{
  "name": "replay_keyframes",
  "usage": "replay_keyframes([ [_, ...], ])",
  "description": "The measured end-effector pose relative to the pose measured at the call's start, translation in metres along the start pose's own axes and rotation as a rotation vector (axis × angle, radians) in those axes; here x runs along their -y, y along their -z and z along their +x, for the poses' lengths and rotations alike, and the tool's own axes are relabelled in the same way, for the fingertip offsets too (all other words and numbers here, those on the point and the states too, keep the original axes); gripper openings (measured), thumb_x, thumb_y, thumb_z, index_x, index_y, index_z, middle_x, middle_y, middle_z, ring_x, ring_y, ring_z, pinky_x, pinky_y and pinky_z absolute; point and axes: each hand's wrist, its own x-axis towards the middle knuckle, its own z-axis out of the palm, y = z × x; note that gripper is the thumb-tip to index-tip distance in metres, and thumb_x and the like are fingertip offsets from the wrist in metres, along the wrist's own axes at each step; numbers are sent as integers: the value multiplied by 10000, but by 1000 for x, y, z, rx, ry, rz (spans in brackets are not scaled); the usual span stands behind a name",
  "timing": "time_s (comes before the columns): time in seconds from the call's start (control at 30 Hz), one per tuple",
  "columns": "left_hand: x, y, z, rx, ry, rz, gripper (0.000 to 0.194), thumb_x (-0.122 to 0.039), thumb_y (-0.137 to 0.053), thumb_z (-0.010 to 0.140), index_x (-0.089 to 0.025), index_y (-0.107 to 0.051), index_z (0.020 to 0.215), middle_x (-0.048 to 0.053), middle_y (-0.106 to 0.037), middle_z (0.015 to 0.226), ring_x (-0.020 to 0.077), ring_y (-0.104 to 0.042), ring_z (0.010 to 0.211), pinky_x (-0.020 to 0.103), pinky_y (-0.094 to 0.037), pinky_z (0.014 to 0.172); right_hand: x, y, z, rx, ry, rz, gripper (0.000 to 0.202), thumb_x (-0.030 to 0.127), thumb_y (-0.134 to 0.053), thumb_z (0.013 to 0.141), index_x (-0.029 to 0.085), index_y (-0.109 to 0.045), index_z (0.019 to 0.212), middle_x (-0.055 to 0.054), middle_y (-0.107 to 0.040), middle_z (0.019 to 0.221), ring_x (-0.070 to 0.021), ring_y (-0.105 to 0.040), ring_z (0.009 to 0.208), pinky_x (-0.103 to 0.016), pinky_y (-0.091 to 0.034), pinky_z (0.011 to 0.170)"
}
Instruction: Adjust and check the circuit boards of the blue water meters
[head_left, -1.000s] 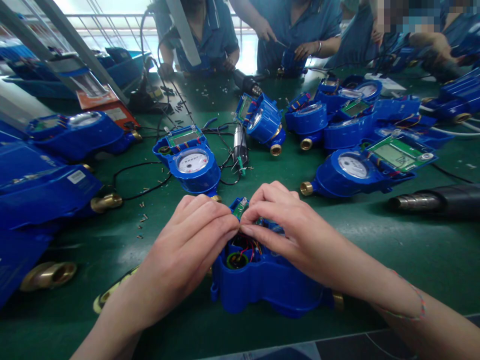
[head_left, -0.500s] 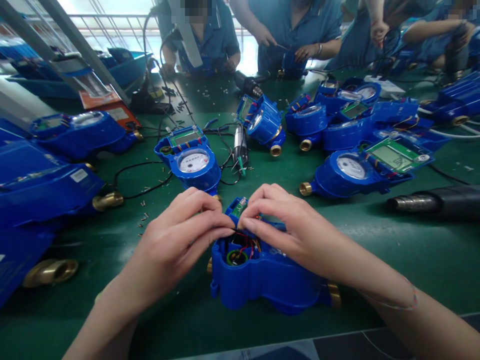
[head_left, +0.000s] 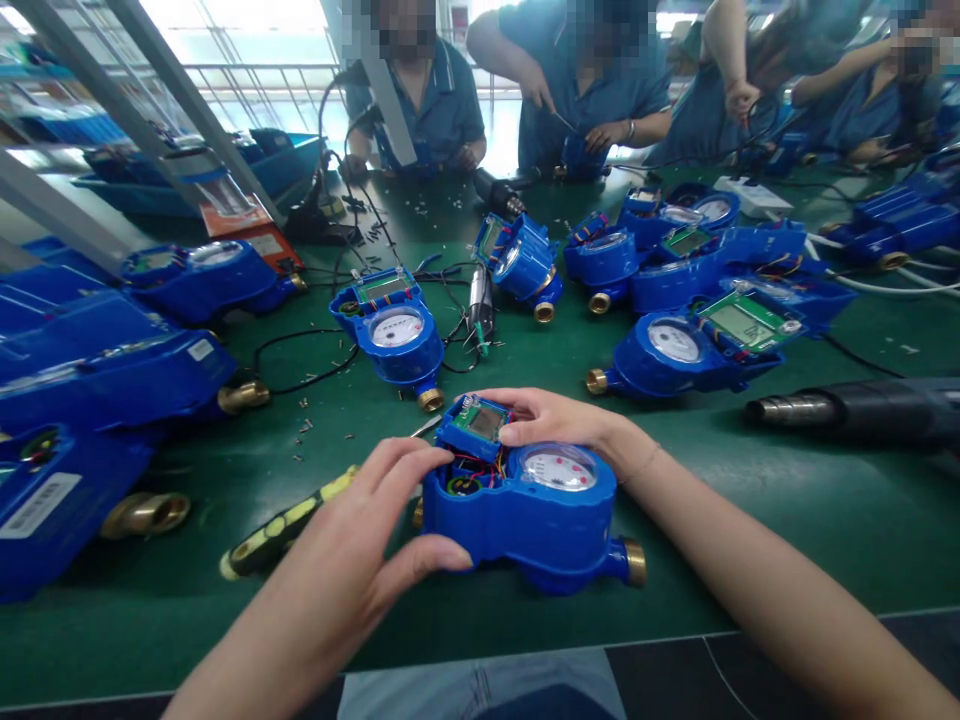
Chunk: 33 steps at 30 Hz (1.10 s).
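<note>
A blue water meter (head_left: 551, 525) with a clear dial and brass pipe ends lies on the green bench in front of me. My left hand (head_left: 379, 520) grips its left end, thumb against the near wall and fingers over the top edge. At the meter's raised circuit board with a small screen (head_left: 481, 418), my right hand (head_left: 562, 415) has its thumb on the right edge and its fingers behind. Thin coloured wires run below the board into the open housing. Partly under my left hand lies a screwdriver (head_left: 289, 522) with a yellow and black handle.
Several more blue meters (head_left: 401, 340) lie across the bench, stacked at left and right. A heat gun (head_left: 847, 410) points inward from the right. Behind the meters are cables, a power screwdriver (head_left: 481, 300) and loose screws (head_left: 304, 425). Co-workers (head_left: 420, 110) sit opposite.
Both hands have moved apart from their pinch at the board. My left hand is now around the meter's end, my right at the board. The dial and screwdriver have come into view.
</note>
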Motion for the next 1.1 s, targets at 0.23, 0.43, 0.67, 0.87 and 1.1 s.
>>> replay_keyframes([
  [0.23,-27,-41,-19,-213,167,-93,518,-441,-640,875,-251,-378,1279,138,-452,1357,314,-487,1305,483,-503,1015,3,-18,-5,-239,316,-42,751,256,-972,426,192,-569,1056,-70,-667,1189,-241,-607,1162,-391,-476,1008],
  [0.43,-17,-21,-23,-168,123,-186,503,-426,-681,851,-277,-454,1274,98,-479,1369,287,-455,1331,513,-420,1103,1,-39,-22,-446,553,-173,751,245,-990,393,214,-516,974,-57,-646,1152,-254,-647,1098,-429,-507,975],
  [0.67,-16,4,-22,-219,123,-474,368,-394,-565,936,-278,-529,1283,67,-564,1318,221,-567,1216,380,-510,1020,4,-60,-34,-429,841,-344,750,366,-974,466,276,-502,1041,-37,-617,1187,-312,-576,1248,-554,-438,1080],
  [0.87,-32,5,-6,-286,58,-465,236,-345,-534,952,-234,-656,1121,45,-660,1162,186,-628,1068,325,-533,942,5,-65,-33,-471,861,-457,719,472,-937,529,312,-453,1035,-30,-624,1178,-299,-586,1232,-599,-378,1114],
  [1.1,-41,-3,11,-327,102,-657,75,-193,-591,900,-209,-663,891,-37,-696,894,118,-644,840,232,-512,776,6,-62,-34,-389,688,-461,768,515,-894,592,344,-408,1162,-67,-596,1297,-337,-507,1326,-595,-395,1104],
])
